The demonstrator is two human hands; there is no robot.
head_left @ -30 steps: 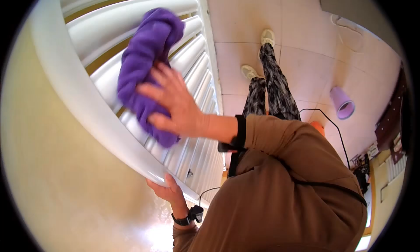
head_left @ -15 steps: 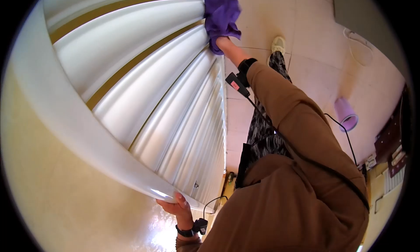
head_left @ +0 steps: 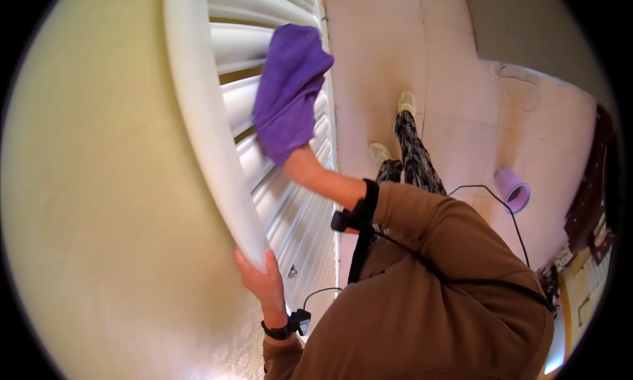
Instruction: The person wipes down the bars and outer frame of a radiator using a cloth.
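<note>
A white slatted panel (head_left: pixel 241 96) with a long rounded edge rail (head_left: pixel 210 136) runs along the left side. My left hand (head_left: pixel 264 279) is closed around the near part of this rail, the thumb on one side and the fingers on the other. A purple cloth (head_left: pixel 290 83) lies against the slats, covering most of my right hand (head_left: pixel 301 161). Only the wrist and the base of that hand show; its fingers are hidden under the cloth, which moves with the hand.
Pale floor tiles (head_left: pixel 369 63) lie to the right of the panel, with my shoes (head_left: pixel 407 103) on them. A lilac bin (head_left: pixel 512 189) rests on its side there. Black cables (head_left: pixel 488 187) run from my wrist straps. A grey surface (head_left: pixel 527 30) stands at upper right.
My right hand has drawn the purple cloth back from the panel's far right edge, leftward and nearer, onto the slats. My left hand stays on the rail, and the view has shifted.
</note>
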